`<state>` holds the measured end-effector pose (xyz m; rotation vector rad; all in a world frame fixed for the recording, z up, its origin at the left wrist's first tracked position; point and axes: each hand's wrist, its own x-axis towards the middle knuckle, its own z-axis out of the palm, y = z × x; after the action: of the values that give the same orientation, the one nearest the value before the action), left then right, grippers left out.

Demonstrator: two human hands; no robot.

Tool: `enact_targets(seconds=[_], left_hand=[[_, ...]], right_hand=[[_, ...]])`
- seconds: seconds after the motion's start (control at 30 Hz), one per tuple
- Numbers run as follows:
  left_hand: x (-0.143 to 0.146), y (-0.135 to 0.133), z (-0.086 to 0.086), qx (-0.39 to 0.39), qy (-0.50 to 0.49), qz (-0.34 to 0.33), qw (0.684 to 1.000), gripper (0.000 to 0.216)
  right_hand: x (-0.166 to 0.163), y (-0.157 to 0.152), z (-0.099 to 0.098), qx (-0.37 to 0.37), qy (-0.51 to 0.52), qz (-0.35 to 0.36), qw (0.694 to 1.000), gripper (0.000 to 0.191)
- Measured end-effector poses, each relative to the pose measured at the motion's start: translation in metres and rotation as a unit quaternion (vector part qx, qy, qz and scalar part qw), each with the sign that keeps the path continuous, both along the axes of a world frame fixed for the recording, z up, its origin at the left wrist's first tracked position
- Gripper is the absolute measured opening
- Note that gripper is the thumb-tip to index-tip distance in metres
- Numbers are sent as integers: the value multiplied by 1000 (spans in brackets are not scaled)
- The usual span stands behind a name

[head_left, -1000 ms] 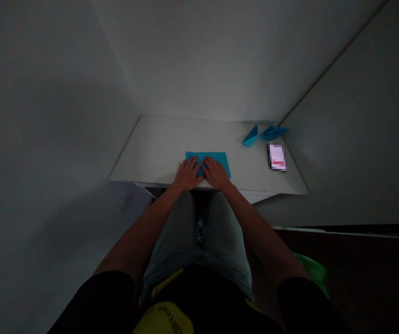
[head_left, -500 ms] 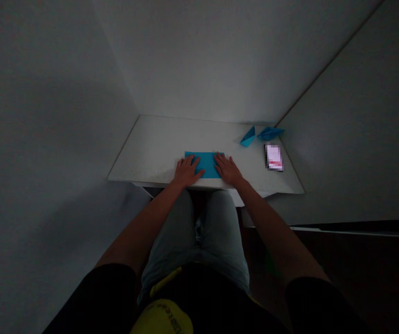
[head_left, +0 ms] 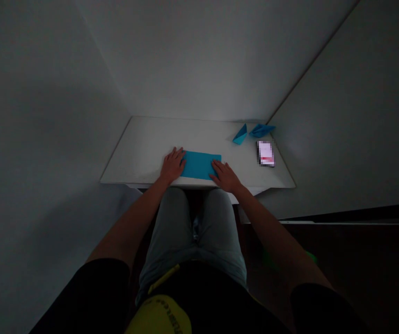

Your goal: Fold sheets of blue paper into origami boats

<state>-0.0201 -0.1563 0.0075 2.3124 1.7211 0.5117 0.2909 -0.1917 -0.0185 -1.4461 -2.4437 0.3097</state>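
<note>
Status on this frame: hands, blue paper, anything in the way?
Left hand at left end of blue paper, right hand on right end. Paper flat on white table. Nothing blocking it; phone, two folded blue pieces off right.

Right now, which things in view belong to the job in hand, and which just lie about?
In use:
Flat, rectangular blue paper, left hand and right hand at its ends
White tabletop beneath it

Apparently just lying about:
Two-toned blue folded-paper shape
Darker, pointed blue folded-paper shape
Dark-edged rectangular phone, screen lit
Mostly hidden green object
</note>
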Motion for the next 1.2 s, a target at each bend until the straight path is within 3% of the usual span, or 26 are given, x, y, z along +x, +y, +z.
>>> enact_targets(seconds=[0.1,0.17,0.23,0.33,0.47,0.63,0.77,0.9,0.97,1.1,1.2], left_hand=[[-5,-18,3,-7,36,-105,994,61],[-10,-29,3,-15,61,-152,986,73],[-15,-37,1,-15,80,-180,980,92],[-20,-39,-1,-12,100,-206,973,105],[-25,-36,0,-25,83,-210,974,86],[-26,-28,1,-52,2,-190,980,61],[-17,-17,-1,-59,-88,-108,989,42],[-6,-11,-2,-73,-179,-11,981,59],[-2,-9,2,-75,-257,14,964,63],[3,2,22,-51,-362,25,931,59],[5,14,33,-1,-346,53,937,48]], right_hand=[[7,-6,1,-3,-2,23,1000,99],[15,-7,2,-4,-6,55,998,115],[24,-6,3,-5,-12,89,996,120],[35,-2,6,-6,-22,114,993,108],[42,4,15,-14,-15,128,992,82],[37,8,28,-21,16,101,994,54],[33,17,33,-51,44,57,996,49],[34,25,36,-106,82,-47,990,60],[33,27,41,-123,135,-59,981,67],[24,34,50,-99,288,-55,951,63],[15,39,49,-57,316,-80,944,52]])
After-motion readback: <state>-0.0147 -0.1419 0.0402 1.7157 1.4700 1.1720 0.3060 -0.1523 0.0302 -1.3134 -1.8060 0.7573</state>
